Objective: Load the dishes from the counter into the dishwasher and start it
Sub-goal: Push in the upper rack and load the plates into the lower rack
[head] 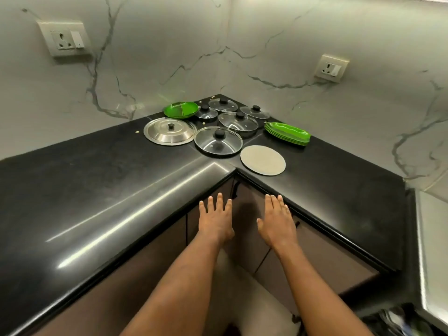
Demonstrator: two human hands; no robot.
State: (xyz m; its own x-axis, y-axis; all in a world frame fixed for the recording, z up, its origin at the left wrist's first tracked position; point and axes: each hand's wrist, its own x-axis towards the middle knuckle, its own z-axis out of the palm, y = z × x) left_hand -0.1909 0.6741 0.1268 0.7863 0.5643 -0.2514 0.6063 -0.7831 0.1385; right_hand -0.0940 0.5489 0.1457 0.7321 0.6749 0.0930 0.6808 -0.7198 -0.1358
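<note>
Nearest the lens, the left hand (215, 219) is held palm-down and empty, its fingers straight and spread. It is in front of the brown cabinet doors (155, 258) under the inner corner of the glossy black stone counter (97, 190). Just to its right, the right hand (276, 224) is also flat and empty. Its fingers are straight and closer together, with the tips near the counter's front edge.

All the dishes lie on the counter beyond the fingertips, gathered in the corner. Beyond and left of the left fingers sits a round stainless-steel lid with a black knob (169, 133), and behind it a stack of round green plastic plates (181, 109). Straight ahead of both sets of fingers lies a large round glass lid with a black knob (218, 141), with four smaller glass lids (238, 121) behind it. Ahead of the right fingers is a flat round grey disc (263, 160), the dish closest to them. Beyond it to the right is a stack of oblong green plastic trays (287, 133).
</note>
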